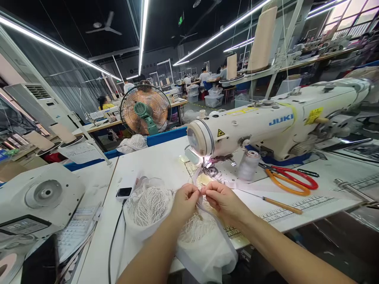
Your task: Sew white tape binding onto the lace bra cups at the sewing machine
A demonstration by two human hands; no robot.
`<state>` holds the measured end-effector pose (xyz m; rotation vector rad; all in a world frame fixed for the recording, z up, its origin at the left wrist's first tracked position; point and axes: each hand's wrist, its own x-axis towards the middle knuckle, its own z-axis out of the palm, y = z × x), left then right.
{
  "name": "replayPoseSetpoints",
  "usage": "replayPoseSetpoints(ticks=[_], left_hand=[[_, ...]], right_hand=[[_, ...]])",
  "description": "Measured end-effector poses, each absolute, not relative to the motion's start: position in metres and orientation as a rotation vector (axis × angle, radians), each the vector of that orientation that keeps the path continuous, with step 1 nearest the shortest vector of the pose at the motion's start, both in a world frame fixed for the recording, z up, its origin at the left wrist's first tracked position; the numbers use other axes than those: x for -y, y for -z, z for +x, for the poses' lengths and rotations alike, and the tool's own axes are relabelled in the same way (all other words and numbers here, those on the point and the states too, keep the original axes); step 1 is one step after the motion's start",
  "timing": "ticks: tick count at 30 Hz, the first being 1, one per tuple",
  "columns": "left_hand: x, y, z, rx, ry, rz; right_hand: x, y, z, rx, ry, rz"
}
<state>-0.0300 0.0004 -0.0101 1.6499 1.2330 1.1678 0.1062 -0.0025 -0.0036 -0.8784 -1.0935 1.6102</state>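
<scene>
A white lace bra (149, 205) lies across the table front, its two cups spread left and below my hands. My left hand (187, 197) pinches the bra's edge between thumb and fingertips. Close beside it, my right hand (220, 197) pinches the same edge, the fingertips of both hands almost touching. A pale narrow strip of elastic (211, 219) runs down from the pinch along the right cup. Just beyond my fingers is the lit needle area of a white sewing machine (242, 130). What exactly sits between the fingertips is too small to make out.
Right of my hands lie a wooden-handled awl (282, 206), orange-handled scissors (274, 183), red-handled scissors (302, 177) and a thread spool (248, 165). A small black-screened device (123, 192) with a cable is at left. A large fan (145, 110) stands behind the table; people sit farther back.
</scene>
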Motion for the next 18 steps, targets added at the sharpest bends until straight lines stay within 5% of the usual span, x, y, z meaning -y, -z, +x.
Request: replayPoseSetpoints(ticks=[9,15,18], left_hand=[[-0.003,0.004,-0.036,-1.279,-1.289,1.488],[-0.002,0.006,-0.033,-1.168,-1.297,1.443],[-0.003,0.006,-0.033,-1.151,-1.289,1.490]], right_hand=[[0.031,0.006,0.126,1.435,-1.809,-0.998],[0.010,-0.001,0.133,1.885,-0.941,-1.206],[0.000,-0.005,0.126,1.894,-0.773,-1.179]])
